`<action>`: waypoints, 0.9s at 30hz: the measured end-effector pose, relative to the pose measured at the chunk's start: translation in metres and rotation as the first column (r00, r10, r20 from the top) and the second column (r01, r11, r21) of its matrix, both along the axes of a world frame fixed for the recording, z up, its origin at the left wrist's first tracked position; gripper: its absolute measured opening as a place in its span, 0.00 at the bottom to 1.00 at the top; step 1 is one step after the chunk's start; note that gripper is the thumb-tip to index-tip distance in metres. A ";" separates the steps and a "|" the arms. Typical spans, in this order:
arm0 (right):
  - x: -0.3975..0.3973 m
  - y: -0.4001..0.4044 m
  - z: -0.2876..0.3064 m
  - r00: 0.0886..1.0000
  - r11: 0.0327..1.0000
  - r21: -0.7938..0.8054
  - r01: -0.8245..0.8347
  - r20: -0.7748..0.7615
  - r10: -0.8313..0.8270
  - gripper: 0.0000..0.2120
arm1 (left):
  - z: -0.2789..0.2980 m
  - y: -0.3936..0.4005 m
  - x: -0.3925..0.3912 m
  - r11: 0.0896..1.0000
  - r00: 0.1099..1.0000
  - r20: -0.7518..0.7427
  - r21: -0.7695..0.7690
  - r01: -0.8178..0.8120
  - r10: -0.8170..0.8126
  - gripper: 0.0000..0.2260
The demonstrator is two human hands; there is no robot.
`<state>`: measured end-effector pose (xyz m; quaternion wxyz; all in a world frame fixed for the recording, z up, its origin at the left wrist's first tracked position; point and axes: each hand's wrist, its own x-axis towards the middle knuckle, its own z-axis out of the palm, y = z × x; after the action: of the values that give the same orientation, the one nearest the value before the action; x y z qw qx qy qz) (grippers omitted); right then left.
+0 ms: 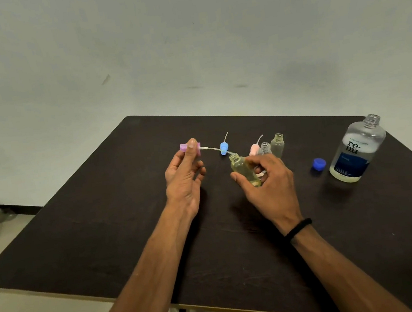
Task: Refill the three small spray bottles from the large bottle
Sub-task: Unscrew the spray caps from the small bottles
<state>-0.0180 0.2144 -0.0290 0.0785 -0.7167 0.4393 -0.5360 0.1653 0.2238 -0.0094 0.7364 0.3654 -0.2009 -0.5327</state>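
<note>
Yellowish small bottle (244,169) sits tilted in right hand (267,182), fingers curled round its body, neck pointing up-left, above the table (105,231) mid-area. Left hand (184,176) pinches purple spray head (191,149) betw thumb and fingers; its dip tube (215,149) runs across, tip right at the bottle's mouth. Can't tell if the tube is going in or coming out.

If going in: bring bottle upright first, liquid inside could spill at that tilt. Feed tube straight down, it's bendy and will snag on the rim. Then seat head square before twisting, else cross-thread.

Behind: blue spray head (223,148) and pink spray head (253,149) on table w/ tubes up, two clear small bottles (271,145) uncapped just beside. Large bottle (355,149) far right, open, nearly empty by the look; its blue cap (318,164) near it.
</note>
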 end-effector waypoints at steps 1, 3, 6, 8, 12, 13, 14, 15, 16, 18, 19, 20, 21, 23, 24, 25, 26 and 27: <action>0.000 0.000 0.000 1.000 1.000 -0.001 0.000 0.004 0.000 0.17 | 0.000 0.000 0.002 1.000 1.000 -0.004 0.003 -0.010 0.010 0.18; -0.001 0.000 0.000 1.000 1.000 0.000 0.004 0.003 -0.004 0.17 | -0.001 -0.001 0.005 0.999 0.999 0.012 0.001 -0.041 0.041 0.16; -0.001 -0.001 0.000 1.000 1.000 0.001 0.014 0.001 -0.014 0.17 | -0.003 -0.003 0.006 0.989 0.980 0.137 0.006 -0.149 0.147 0.14; -0.001 0.000 0.000 1.000 1.000 0.005 0.015 0.006 -0.015 0.17 | -0.010 -0.008 0.005 0.959 0.903 0.343 0.020 -0.283 0.259 0.15; 0.000 0.000 0.000 0.999 1.000 0.010 0.008 0.032 -0.008 0.17 | -0.020 -0.023 -0.001 0.877 0.600 0.720 -0.024 -0.479 0.348 0.15; 0.000 0.001 0.000 0.999 1.000 0.013 0.008 0.038 -0.008 0.17 | -0.019 -0.027 -0.002 0.872 0.561 0.757 -0.021 -0.489 0.333 0.15; 0.000 0.001 0.001 0.999 1.000 0.015 0.008 0.043 -0.009 0.17 | -0.018 -0.032 -0.003 0.868 0.538 0.780 -0.013 -0.497 0.319 0.15; 0.000 0.001 0.001 0.999 1.000 0.020 0.007 0.048 -0.008 0.17 | -0.018 -0.038 -0.004 0.864 0.520 0.796 -0.006 -0.504 0.309 0.15; 0.001 0.002 0.002 0.999 1.000 0.027 0.005 0.051 -0.007 0.17 | -0.019 -0.045 -0.004 0.861 0.502 0.811 -0.005 -0.508 0.301 0.15; 0.001 0.002 0.002 0.999 0.999 0.037 0.005 0.052 -0.007 0.18 | -0.020 -0.057 -0.005 0.855 0.452 0.854 0.015 -0.518 0.258 0.14; 0.001 0.002 0.002 0.999 0.999 0.043 0.004 0.052 -0.007 0.18 | -0.019 -0.063 -0.005 0.851 0.422 0.878 0.034 -0.525 0.225 0.14; 0.001 0.001 0.002 0.998 0.999 0.051 0.002 0.055 -0.005 0.18 | -0.019 -0.068 -0.006 0.846 0.393 0.899 0.050 -0.531 0.194 0.14; 0.001 0.001 0.002 0.998 0.998 0.059 -0.002 0.061 -0.002 0.18 | -0.018 -0.073 -0.006 0.841 0.362 0.917 0.059 -0.537 0.167 0.13; 0.001 0.001 0.001 0.997 0.998 0.067 -0.006 0.072 0.001 0.18 | -0.016 -0.081 -0.007 0.837 0.308 0.943 0.068 -0.543 0.123 0.13; 0.001 0.002 0.001 0.997 0.998 0.070 -0.004 0.076 -0.001 0.18 | -0.015 -0.085 -0.007 0.837 0.286 0.953 0.071 -0.542 0.104 0.13; 0.001 0.002 0.002 0.997 0.997 0.075 -0.003 0.080 -0.003 0.18 | -0.014 -0.088 -0.007 0.838 0.264 0.961 0.074 -0.541 0.086 0.13; 0.001 0.002 0.002 0.996 0.997 0.082 -0.003 0.084 -0.004 0.18 | -0.014 -0.092 -0.007 0.839 0.243 0.968 0.079 -0.538 0.065 0.14; 0.001 0.002 0.002 0.996 0.996 0.091 -0.006 0.090 -0.002 0.18 | -0.014 -0.094 -0.006 0.841 0.222 0.974 0.084 -0.535 0.044 0.15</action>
<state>-0.0172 0.2169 -0.0265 0.1313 -0.6881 0.4584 -0.5470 0.1591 0.1294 -0.0237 0.4627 0.7825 -0.4080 -0.0848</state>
